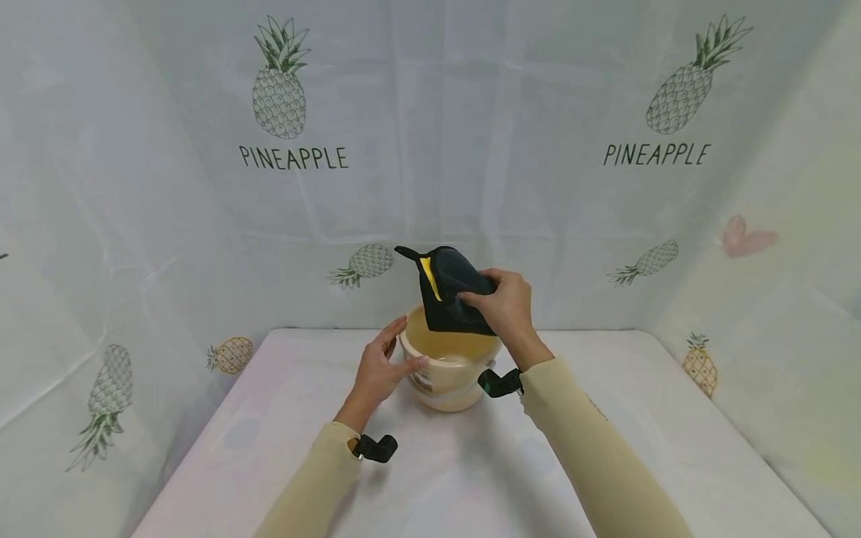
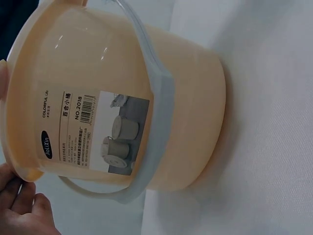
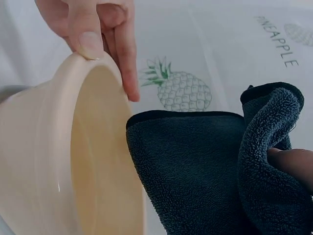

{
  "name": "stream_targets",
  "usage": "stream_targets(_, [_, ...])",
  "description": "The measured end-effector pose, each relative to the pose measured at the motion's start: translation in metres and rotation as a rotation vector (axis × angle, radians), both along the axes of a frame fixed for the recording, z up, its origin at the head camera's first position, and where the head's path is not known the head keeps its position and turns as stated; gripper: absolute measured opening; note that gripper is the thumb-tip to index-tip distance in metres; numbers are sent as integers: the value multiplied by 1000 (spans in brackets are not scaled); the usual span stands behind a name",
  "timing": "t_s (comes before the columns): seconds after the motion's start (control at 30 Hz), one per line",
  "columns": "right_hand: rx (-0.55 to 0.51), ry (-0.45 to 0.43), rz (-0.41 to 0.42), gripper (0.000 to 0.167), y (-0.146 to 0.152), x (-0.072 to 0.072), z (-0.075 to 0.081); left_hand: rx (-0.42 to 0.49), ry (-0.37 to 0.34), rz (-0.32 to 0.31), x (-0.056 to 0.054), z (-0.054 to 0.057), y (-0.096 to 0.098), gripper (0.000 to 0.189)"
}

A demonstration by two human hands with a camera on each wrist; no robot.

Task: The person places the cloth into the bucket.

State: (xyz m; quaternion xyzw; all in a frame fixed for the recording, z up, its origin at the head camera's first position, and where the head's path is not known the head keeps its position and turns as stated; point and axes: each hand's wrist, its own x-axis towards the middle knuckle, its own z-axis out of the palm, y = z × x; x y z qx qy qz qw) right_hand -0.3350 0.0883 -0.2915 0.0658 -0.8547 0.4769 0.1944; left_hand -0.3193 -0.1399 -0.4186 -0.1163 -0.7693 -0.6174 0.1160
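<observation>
A cream plastic bucket [image 1: 449,385] stands upright on the table, its pale handle [image 2: 159,98] hanging down over a printed label [image 2: 93,132]. My left hand [image 1: 378,371] holds the bucket's rim at the left, thumb on the near side and fingers on the far side. Above the bucket's mouth, my right hand [image 1: 506,302] pinches a folded dark towel [image 3: 190,161] between thumb and fingers. A yellow patch shows on the towel in the head view. The towel's lower edge hangs over the opening. Part of the bucket's inside is hidden behind it.
The white table [image 1: 282,463] stretches around the bucket. A pineapple-print cloth [image 1: 430,149] hangs close behind the table and along both sides. Black wrist cameras [image 1: 378,448] sit on both wrists.
</observation>
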Motion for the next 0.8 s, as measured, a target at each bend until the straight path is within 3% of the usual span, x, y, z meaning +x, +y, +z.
stream_targets(0.5, [-6, -16, -4, 54, 1, -2, -7, -13, 18, 1, -2, -5, 2, 86])
stream_targets(0.8, [-67, 17, 33, 47, 1, -3, -11, -14, 44, -11, -2, -3, -2, 87])
